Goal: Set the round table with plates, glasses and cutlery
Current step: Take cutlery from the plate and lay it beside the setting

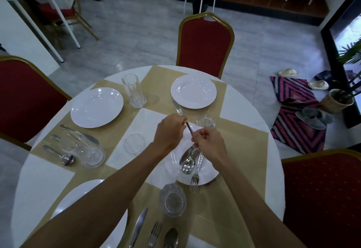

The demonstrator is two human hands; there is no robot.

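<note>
The left hand (169, 132) is pinching one utensil (179, 111) between curled fingers, while the right hand (209, 142) is gripping a cutlery bundle (188, 158). Both are hovering over the plate (209, 175) lying near the right edge of the tabletop (245, 98).

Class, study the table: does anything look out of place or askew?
One glass stands on the bare white centre of the table, off every placemat. Five glasses show for four plates, so it looks like a spare.
</note>
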